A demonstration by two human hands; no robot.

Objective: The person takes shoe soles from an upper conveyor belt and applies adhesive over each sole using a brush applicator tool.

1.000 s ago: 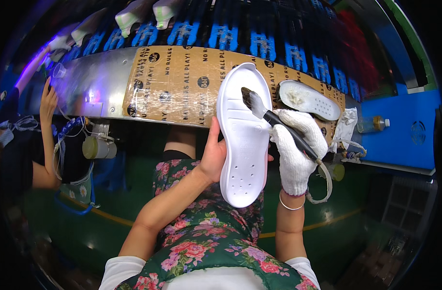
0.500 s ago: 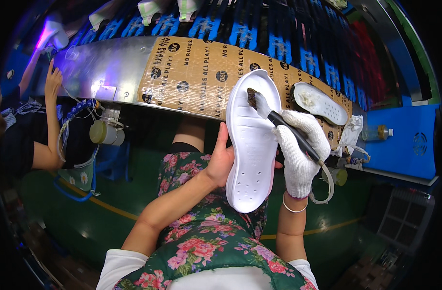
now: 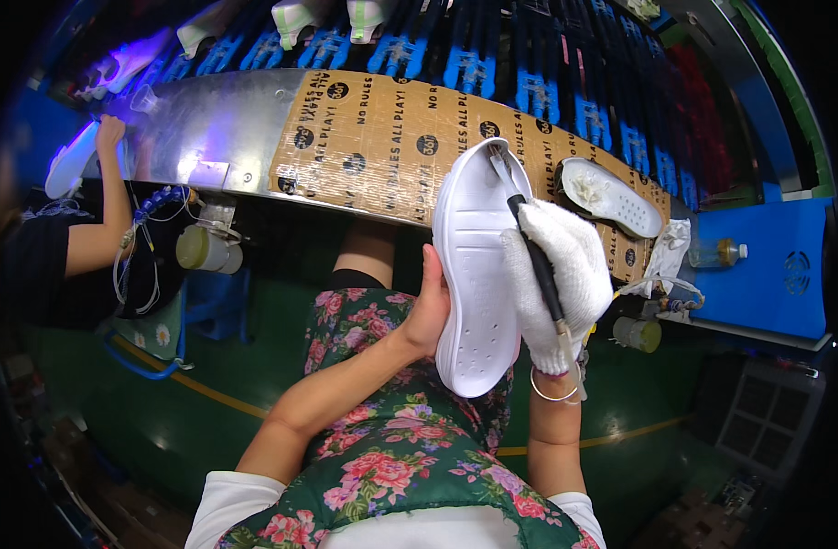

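Observation:
My left hand (image 3: 429,311) grips a white shoe sole (image 3: 481,320) by its left side, the thumb along the edge and the other fingers hidden beneath. The sole's hollow inner face is turned up, its rounded far end over the cardboard. In a white knit glove, my right hand (image 3: 570,274) is closed around a black-handled brush (image 3: 540,265) with a thin tube at its rear. The brush's tip touches the inside of the sole near the far rim. Another sole, dark-edged with a pale inside (image 3: 634,210), lies to the right, crumpled white material at one end.
Printed cardboard (image 3: 373,146) covers part of the metal bench (image 3: 240,105). Behind it run blue-ended racks (image 3: 474,78) with white-and-green shoe parts. Right are a cloth (image 3: 668,249), a clear bottle (image 3: 716,252) and a blue panel (image 3: 757,293). A co-worker's hand (image 3: 110,133) holds a white shoe part at left.
The brush has moved from the left inner edge of the sole to its far end, and my right hand has turned with it. At left, the co-worker's shoe part is now lower.

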